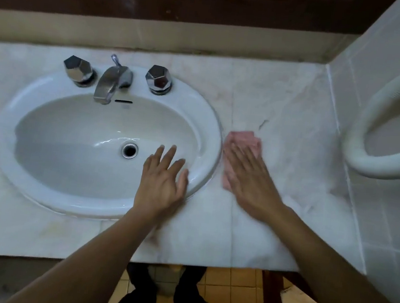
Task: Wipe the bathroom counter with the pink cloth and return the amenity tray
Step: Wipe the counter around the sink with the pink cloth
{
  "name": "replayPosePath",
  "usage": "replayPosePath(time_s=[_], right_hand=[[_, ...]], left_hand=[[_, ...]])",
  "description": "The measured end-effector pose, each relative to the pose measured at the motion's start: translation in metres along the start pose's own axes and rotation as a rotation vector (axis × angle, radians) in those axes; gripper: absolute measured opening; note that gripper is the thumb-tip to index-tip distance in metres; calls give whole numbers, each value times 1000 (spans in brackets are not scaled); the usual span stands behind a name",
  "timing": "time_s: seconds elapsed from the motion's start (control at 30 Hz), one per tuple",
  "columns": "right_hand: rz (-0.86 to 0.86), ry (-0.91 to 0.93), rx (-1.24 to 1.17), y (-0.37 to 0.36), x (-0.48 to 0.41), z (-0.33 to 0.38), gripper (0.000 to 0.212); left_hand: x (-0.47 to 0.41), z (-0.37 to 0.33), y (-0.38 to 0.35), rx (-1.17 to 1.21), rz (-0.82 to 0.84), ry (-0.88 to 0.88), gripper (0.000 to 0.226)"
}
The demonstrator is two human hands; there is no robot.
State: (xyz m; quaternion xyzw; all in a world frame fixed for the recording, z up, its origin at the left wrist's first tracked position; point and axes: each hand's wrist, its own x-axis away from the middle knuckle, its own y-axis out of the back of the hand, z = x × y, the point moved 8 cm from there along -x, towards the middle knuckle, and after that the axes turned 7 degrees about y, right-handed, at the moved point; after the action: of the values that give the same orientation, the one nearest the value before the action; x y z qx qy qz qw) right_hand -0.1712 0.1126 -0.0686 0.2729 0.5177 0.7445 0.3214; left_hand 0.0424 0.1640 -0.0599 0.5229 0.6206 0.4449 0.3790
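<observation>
step: wipe phase. I'm working the tabletop (276,102) on the patch just right of the sink (211,137), with my right hand (248,181) on the pink cloth (244,137). I'd judge the wiping partly done, and the tray return hasn't started.
next: carry the strokes out to the wall corner and the front edge, with flat pressure and the cloth kept bunched under my palm. Then cover the strip behind the taps and the left side. Fetch the tray after that.
tabletop: pale marble, with veins or marks beyond the cloth. I can't tell stain from pattern.
sink: oval white basin set into the tabletop. It shows only its drain (129,150) and the overflow slot. Glints near the drain might be water, can't tell.
hose: a white ribbed loop (356,141) on the tiled wall to the right, well apart from the cloth.
right hand: released flat with fingers straight, pressing down on the cloth. It's blurred in view.
left hand: (163,179) released with fingers spread, holding nothing. It's over the sink's near-right rim; I can't tell if it rests on it.
pink cloth: lying on the tabletop just beside the sink rim, mostly under my fingers.
faucet: (111,81) chrome, between two faceted knobs. No water is running that I can see.
amenity tray: not in view, so location unknown.
</observation>
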Motion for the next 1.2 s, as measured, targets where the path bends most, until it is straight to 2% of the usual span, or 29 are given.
replayPosePath(time_s=[0.07, 0.1, 0.2, 0.27, 0.3, 0.4, 0.5, 0.57, 0.63, 0.7, 0.77, 0.87, 0.97, 1.2], right_hand=[[11, 27, 70, 9, 29, -39, 61], [5, -57, 86, 17, 31, -69, 63], [-31, -479, -2, 36, 3, -139, 79], [-56, -627, -53, 33, -22, -132, 81], [-58, -625, -56, 29, -30, -114, 82], [-31, -382, -2, 2, -18, -21, 78], [44, -194, -46, -26, 58, 66, 75], [112, -71, -35, -37, 114, 86, 73], [162, 28, -35, -36, 147, 67, 69], [183, -37, -57, -28, 151, 33, 68], [156, -165, -51, -24, 144, 14, 70], [138, -254, -27, -41, 128, 43, 75], [165, -90, -19, -70, 102, 130, 74], [213, 335, 6, -127, 13, 366, 74]], left_hand=[[0, 0, -2, 21, 12, 7, 42], [0, 1, -1, 33, 10, 16, 41], [0, 2, 0, 49, 3, 27, 40], [0, 1, -1, 51, 31, 32, 40], [1, 1, -1, 53, 39, 38, 41], [1, 2, -1, 58, 56, 60, 45], [2, 3, -2, 36, 68, 64, 44], [1, 2, 2, 57, 69, 64, 38], [4, 4, 9, 117, 51, 45, 33], [18, 18, 20, 145, 12, 27, 33], [48, 51, 34, 86, 20, 48, 42], [100, 138, 68, -63, 31, 162, 51], [120, 205, 94, -154, 121, 157, 54], [113, 215, 104, 7, 262, 46, 54]])
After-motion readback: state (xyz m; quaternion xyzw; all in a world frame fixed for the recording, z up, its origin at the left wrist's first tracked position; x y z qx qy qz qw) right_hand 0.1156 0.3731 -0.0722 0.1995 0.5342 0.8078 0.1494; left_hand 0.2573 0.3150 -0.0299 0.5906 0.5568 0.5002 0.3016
